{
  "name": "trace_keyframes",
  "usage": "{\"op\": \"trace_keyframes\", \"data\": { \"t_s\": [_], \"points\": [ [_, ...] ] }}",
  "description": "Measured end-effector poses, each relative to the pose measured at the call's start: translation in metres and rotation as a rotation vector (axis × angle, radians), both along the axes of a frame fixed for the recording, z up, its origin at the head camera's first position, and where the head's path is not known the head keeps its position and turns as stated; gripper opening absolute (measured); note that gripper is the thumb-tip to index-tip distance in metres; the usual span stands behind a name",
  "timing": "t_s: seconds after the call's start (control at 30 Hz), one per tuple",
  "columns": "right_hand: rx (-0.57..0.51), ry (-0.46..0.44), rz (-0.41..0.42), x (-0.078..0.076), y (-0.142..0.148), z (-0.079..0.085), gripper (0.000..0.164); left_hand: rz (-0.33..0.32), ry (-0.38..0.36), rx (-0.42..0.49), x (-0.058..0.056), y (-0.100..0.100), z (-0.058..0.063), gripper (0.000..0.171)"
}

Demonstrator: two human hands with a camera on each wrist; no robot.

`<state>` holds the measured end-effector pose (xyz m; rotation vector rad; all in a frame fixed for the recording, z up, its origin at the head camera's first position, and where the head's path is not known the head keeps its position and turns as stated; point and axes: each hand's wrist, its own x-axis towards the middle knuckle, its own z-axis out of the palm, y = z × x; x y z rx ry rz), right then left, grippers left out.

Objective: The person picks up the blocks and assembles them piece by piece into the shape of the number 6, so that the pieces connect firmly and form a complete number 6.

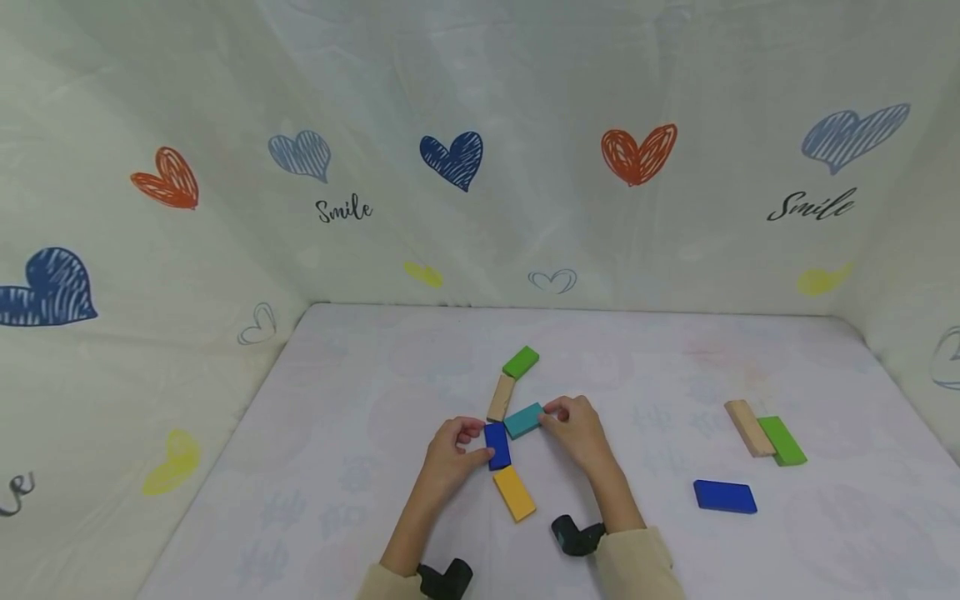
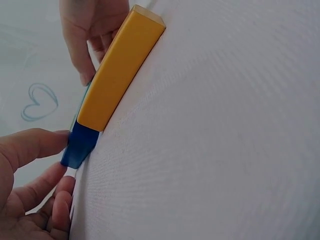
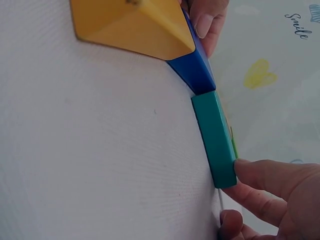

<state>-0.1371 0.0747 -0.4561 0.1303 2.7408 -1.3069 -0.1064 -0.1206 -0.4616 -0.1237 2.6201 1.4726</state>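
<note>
Flat wooden blocks lie end to end on the table. My left hand (image 1: pixel 452 454) pinches a blue block (image 1: pixel 497 446) between thumb and forefinger, one at each end of it. At the right end of a teal block (image 1: pixel 523 421), my right hand (image 1: pixel 576 427) holds it with thumb and finger; its other end meets the blue block in the right wrist view. A yellow block (image 1: pixel 514 493) touches the blue block's near end. Beyond the blue block lie a natural wood block (image 1: pixel 501 397) and a green block (image 1: pixel 521 362), angled to the right.
Toward the right of the table (image 1: pixel 637 467), another natural wood block (image 1: pixel 750 428) lies against a green block (image 1: pixel 782 441). Nearer is a second blue block (image 1: pixel 725 497). A pale cloth (image 1: pixel 525 225) printed with hearts hangs behind. Black wrist devices (image 1: pixel 577 535) sit by both sleeves.
</note>
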Motion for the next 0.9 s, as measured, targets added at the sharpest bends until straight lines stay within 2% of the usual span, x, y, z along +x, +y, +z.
{"op": "trace_keyframes", "data": {
  "t_s": [0.43,0.67,0.9],
  "points": [
    [-0.044,0.020,0.016,0.000,0.003,-0.002,0.025,0.013,-0.007,-0.013,0.000,0.001,0.001,0.035],
    [-0.127,0.025,0.040,0.013,0.016,0.002,0.026,0.011,0.003,-0.012,0.000,0.001,-0.002,0.036],
    [-0.170,0.067,0.043,0.030,0.031,0.017,0.030,0.014,-0.001,-0.021,0.001,0.001,-0.002,0.035]
  ]
}}
